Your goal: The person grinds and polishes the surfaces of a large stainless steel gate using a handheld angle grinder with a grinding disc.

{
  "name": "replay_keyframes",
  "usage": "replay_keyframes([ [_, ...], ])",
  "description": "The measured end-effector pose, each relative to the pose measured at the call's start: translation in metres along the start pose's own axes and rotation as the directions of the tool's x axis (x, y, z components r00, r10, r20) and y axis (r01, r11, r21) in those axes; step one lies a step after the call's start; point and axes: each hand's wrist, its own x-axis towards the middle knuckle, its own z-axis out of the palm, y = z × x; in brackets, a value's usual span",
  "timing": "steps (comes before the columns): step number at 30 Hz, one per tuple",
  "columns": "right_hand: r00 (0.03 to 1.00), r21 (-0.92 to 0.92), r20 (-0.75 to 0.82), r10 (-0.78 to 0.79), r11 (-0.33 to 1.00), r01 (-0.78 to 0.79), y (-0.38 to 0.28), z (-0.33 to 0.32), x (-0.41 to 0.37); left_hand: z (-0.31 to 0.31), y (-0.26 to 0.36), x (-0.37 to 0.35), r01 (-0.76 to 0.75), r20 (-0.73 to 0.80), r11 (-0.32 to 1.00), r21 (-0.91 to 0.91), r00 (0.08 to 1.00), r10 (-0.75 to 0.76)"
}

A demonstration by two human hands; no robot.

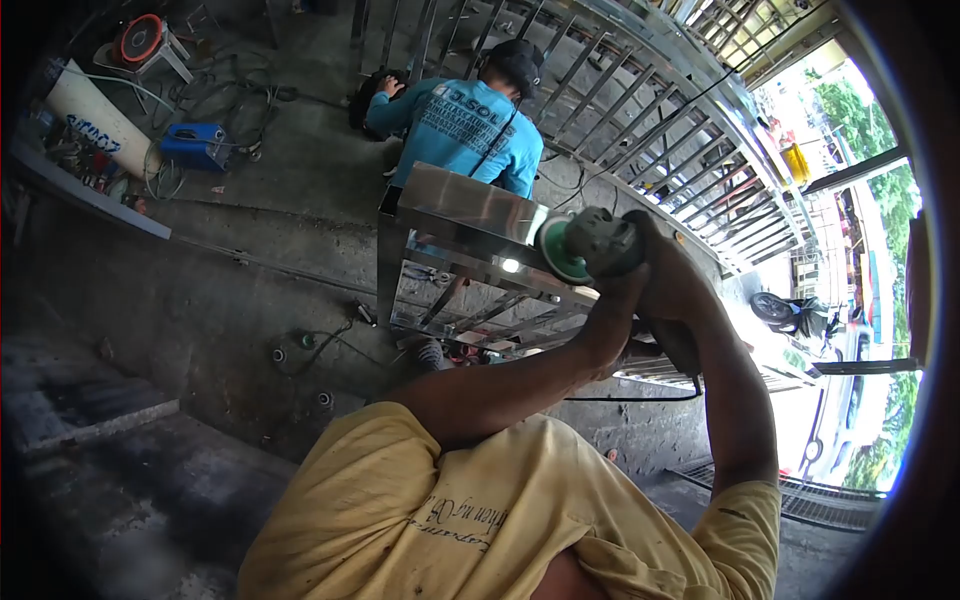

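An angle grinder (605, 240) with a green disc (562, 250) is held in both my hands. My right hand (662, 262) wraps round it near the head, and my left hand (622, 300) grips it just below; the fingers of both are partly hidden. The grinder's dark rear body hangs beneath my wrists, with a black cord (640, 399) leading off to the left. At the disc's left edge is a shiny metal frame (465, 205) of square tubes; the disc appears to be against its upper bar, though exact contact is hard to see.
Beyond the frame a co-worker in a blue shirt (460, 125) crouches by a long barred metal railing (640, 100). A blue machine box (195, 146), a white cylinder (105, 120), cables and a stool with a red-rimmed round object (141, 40) occupy the left. A motorcycle (785, 312) stands outside.
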Motion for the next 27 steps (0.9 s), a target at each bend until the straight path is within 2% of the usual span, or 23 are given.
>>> replay_keyframes([
  [4,0.989,0.022,0.119,-0.092,0.996,0.09,-0.053,0.003,0.036,-0.016,0.038,-0.023,-0.175,-0.094,0.984,-0.02,0.981,0.172],
  [6,0.978,0.011,0.138,-0.157,0.988,0.157,-0.078,0.008,0.059,-0.025,0.067,-0.032,-0.23,-0.1,0.973,0.023,0.968,0.231],
  [10,0.914,-0.073,0.143,-0.381,0.916,0.393,-0.117,0.016,0.091,-0.036,0.105,-0.05,-0.345,-0.161,0.933,0.105,0.92,0.358],
  [12,0.899,-0.098,0.141,-0.415,0.897,0.43,-0.121,0.014,0.092,-0.043,0.112,-0.048,-0.367,-0.141,0.927,0.08,0.916,0.375],
  [14,0.928,-0.069,0.17,-0.331,0.936,0.346,-0.12,0.007,0.084,-0.043,0.104,-0.044,-0.344,-0.091,0.933,0.103,0.931,0.353],
  [18,0.962,-0.078,0.175,-0.207,0.972,0.223,-0.08,0.001,0.06,-0.018,0.073,-0.032,-0.256,-0.079,0.966,0.034,0.963,0.258],
  [21,0.978,-0.01,0.102,-0.179,0.983,0.181,-0.022,0.0,0.034,-0.005,0.027,-0.01,-0.16,-0.052,0.986,0.056,0.985,0.163],
  [24,0.995,0.014,0.086,-0.057,0.998,0.056,0.032,-0.008,-0.001,0.018,-0.019,0.012,-0.058,-0.079,0.995,0.079,0.995,0.064],
  [27,0.999,0.041,0.04,0.032,0.999,-0.034,0.082,-0.013,-0.036,0.033,-0.064,0.035,0.007,0.0,0.997,0.075,1.0,-0.007],
])
